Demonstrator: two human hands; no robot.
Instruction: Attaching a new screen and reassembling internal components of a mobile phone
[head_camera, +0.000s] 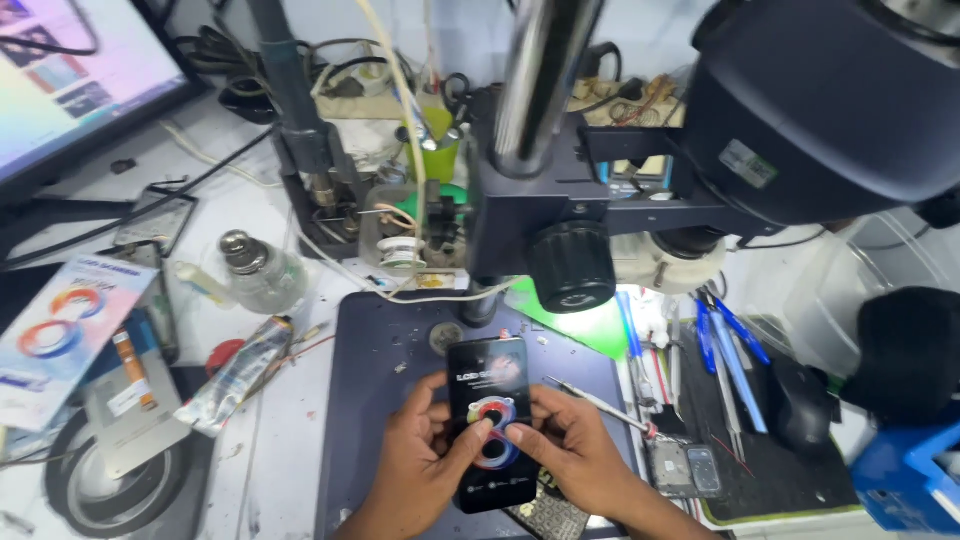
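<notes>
A black phone screen panel (488, 375) with a colourful ring print on its film stands tilted above a dark blue work mat (385, 350). My left hand (418, 462) grips its left edge, thumb on the face. My right hand (572, 452) holds its right edge, thumb pressed near the ring print. Under my hands lies part of a phone board or frame (550, 517), mostly hidden.
A microscope (620, 160) on a steel column hangs over the mat. Tweezers (600, 404), blue-handled tools (725, 345) and a small phone part (687, 468) lie right. A glue tube (240, 372), glass bottle (258, 272), screen box (55, 335) and monitor (70, 70) sit left.
</notes>
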